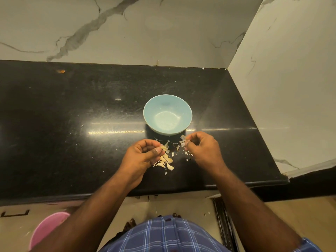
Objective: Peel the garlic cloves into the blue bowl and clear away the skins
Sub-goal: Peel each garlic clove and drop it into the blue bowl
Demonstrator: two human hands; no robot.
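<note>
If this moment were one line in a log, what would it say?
step: peeling | left hand: holds garlic clove | right hand: pinches skin | blue bowl: looks empty | pile of cloves: on counter

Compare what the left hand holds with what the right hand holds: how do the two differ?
The left hand pinches a cream garlic clove, solid and curved; the right hand pinches a skin flake, thin, pale and papery. The clove sits just above the pile of cloves; the flake is held nearer the blue bowl. Both are held at the fingertips, above the black counter.
</note>
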